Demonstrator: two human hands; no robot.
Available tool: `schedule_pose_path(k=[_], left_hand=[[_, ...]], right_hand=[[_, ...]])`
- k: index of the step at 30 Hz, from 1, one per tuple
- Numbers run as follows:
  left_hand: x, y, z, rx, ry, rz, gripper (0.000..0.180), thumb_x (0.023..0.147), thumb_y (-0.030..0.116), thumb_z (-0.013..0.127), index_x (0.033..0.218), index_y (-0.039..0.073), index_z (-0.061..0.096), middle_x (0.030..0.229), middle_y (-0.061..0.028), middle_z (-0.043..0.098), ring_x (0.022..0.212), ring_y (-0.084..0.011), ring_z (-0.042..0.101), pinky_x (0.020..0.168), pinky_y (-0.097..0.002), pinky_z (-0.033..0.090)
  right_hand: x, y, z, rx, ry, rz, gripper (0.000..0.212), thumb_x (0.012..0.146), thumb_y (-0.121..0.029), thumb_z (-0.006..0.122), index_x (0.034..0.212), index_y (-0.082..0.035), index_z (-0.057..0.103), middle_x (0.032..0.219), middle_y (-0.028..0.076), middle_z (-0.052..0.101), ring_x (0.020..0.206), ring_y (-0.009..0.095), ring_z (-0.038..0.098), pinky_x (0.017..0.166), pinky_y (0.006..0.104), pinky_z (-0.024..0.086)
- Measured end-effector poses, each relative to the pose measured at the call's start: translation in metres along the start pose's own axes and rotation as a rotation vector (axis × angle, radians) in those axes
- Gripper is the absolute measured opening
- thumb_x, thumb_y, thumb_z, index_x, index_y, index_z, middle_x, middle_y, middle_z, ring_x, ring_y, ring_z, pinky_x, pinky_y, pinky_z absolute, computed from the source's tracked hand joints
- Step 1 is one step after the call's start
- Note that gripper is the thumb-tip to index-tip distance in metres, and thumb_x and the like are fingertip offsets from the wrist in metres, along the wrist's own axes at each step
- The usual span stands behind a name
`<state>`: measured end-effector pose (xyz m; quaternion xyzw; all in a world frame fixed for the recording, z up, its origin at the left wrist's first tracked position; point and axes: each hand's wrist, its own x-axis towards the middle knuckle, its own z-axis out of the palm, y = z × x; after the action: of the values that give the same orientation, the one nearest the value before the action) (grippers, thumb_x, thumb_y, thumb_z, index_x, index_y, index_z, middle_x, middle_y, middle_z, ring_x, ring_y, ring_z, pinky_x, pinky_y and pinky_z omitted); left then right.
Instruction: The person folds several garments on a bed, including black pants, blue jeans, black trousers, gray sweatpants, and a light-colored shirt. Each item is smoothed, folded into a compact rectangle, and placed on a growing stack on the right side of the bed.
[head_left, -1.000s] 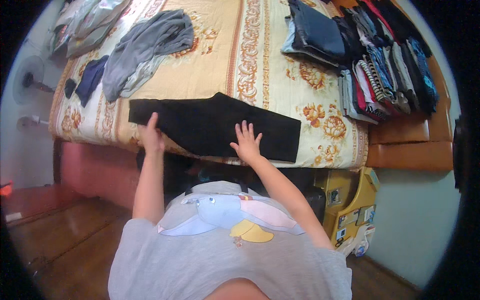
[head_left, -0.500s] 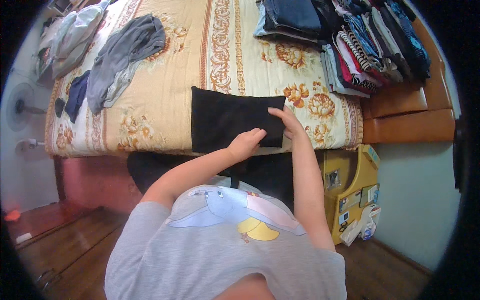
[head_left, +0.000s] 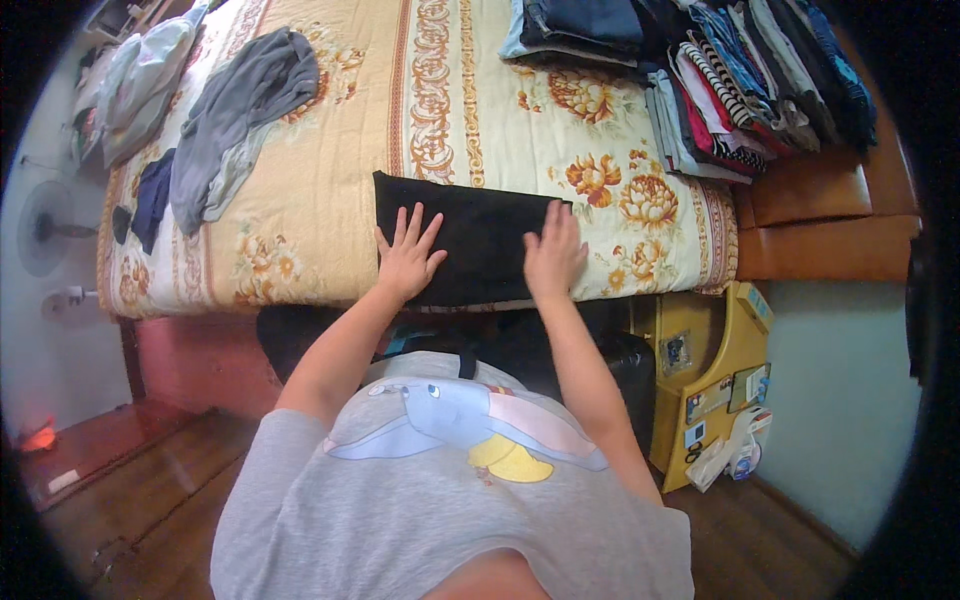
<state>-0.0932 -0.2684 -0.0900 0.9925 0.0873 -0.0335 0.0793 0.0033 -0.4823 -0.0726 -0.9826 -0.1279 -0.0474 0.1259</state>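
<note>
A black folded garment (head_left: 480, 240) lies flat at the near edge of the bed, on a cream and tan flowered bedspread (head_left: 350, 230). My left hand (head_left: 408, 257) rests on its left part with the fingers spread. On the garment's right edge lies my right hand (head_left: 556, 255), flat and slightly blurred, its fingers pointing away from me. Neither hand grips anything. What kind of garment it is cannot be made out.
At the far right are folded dark jeans (head_left: 585, 25) and a row of folded clothes (head_left: 720, 100) beside a brown leather headboard (head_left: 830, 240). A grey garment (head_left: 240, 100) and a navy piece (head_left: 153, 200) lie left. A yellow cabinet (head_left: 690, 390) stands below right.
My left hand has moved left across the black garment and spread its fingers. My right hand has gone from holding the right edge to lying flat on it.
</note>
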Motion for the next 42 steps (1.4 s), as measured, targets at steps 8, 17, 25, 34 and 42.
schedule_pose_path(k=[8, 17, 25, 34, 42], left_hand=[[0.008, -0.036, 0.016, -0.034, 0.046, -0.16, 0.065, 0.086, 0.046, 0.042, 0.141, 0.021, 0.017, 0.148, -0.0035, 0.009, 0.136, -0.0259, 0.006, 0.102, -0.06, 0.005], [0.043, -0.009, -0.007, -0.173, 0.131, -0.092, 0.067, 0.085, 0.046, 0.047, 0.141, 0.022, 0.017, 0.147, -0.0075, 0.011, 0.136, -0.0323, 0.004, 0.094, -0.0703, 0.006], [0.08, -0.023, -0.021, -0.011, 0.001, 0.119, 0.064, 0.083, 0.051, 0.048, 0.135, 0.019, 0.029, 0.137, -0.0103, 0.036, 0.128, -0.0251, 0.031, 0.104, -0.0553, 0.013], [0.069, -0.073, -0.035, -0.606, -0.296, 0.035, 0.039, 0.084, 0.036, 0.056, 0.102, 0.001, 0.052, 0.095, -0.0245, 0.059, 0.093, -0.0385, 0.055, 0.078, -0.0422, 0.044], [0.031, -0.081, -0.012, -0.812, -0.281, -0.161, 0.041, 0.084, 0.027, 0.057, 0.111, -0.002, 0.051, 0.101, -0.021, 0.06, 0.098, -0.0316, 0.056, 0.084, -0.0376, 0.043]], right_hand=[[-0.012, 0.017, 0.037, -0.112, -0.07, -0.033, 0.063, 0.09, -0.04, 0.041, 0.14, -0.014, 0.015, 0.144, 0.017, 0.014, 0.131, 0.036, 0.019, 0.101, 0.0554, 0.022], [0.003, 0.063, 0.053, 0.642, -0.157, 0.332, 0.065, 0.081, -0.029, 0.06, 0.125, 0.009, 0.031, 0.123, 0.03, 0.041, 0.115, 0.039, 0.042, 0.096, 0.039, 0.035], [0.02, 0.042, 0.024, 0.38, -0.339, 0.354, 0.054, 0.085, -0.041, 0.052, 0.106, 0.008, 0.042, 0.098, 0.033, 0.054, 0.092, 0.046, 0.053, 0.08, 0.0472, 0.043], [0.163, -0.025, -0.061, 0.188, -0.427, -0.143, 0.051, 0.079, -0.042, 0.06, 0.109, -0.002, 0.05, 0.105, 0.02, 0.059, 0.097, 0.035, 0.056, 0.082, 0.0418, 0.044], [0.076, -0.039, 0.074, 0.452, 0.12, 0.181, 0.073, 0.078, -0.029, 0.063, 0.132, 0.003, 0.026, 0.123, 0.029, 0.042, 0.114, 0.042, 0.041, 0.095, 0.0427, 0.036]])
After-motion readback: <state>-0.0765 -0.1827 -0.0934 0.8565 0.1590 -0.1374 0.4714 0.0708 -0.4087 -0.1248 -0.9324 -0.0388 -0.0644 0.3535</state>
